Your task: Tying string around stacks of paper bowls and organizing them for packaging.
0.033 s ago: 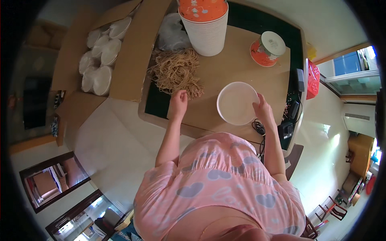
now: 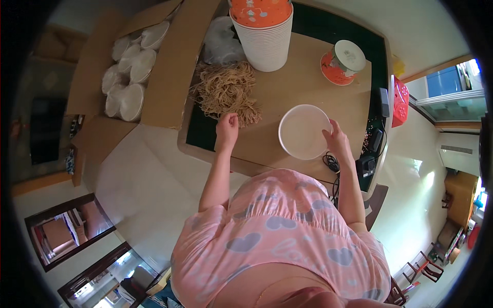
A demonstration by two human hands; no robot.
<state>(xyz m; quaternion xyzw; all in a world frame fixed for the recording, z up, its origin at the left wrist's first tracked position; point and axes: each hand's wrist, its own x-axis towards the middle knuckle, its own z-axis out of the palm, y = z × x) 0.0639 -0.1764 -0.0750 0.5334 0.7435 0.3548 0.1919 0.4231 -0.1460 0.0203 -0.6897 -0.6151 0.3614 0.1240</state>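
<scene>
My right hand [image 2: 336, 142] grips the rim of a white paper tub [image 2: 304, 132], its mouth toward me and its inside bare. The thumb is at the rim and the other fingers are mostly hidden behind the wall. At the near edge of a tangled heap of tan string-like strands [image 2: 226, 90], my left hand [image 2: 226, 132] is closed with its fingers curled together. Whatever it pinches, if anything, is too small to make out. Both hands are over a brown cardboard sheet [image 2: 308, 61] on the table.
Beyond the heap are a crumpled clear plastic bag [image 2: 222, 43] and a tall stack of nested paper tubs [image 2: 266, 43]. Another orange tub [image 2: 336, 69] lies at the far right. Black adapters [image 2: 365, 166] and cables line the right edge. An open carton [image 2: 162, 92] of white tubs stands left.
</scene>
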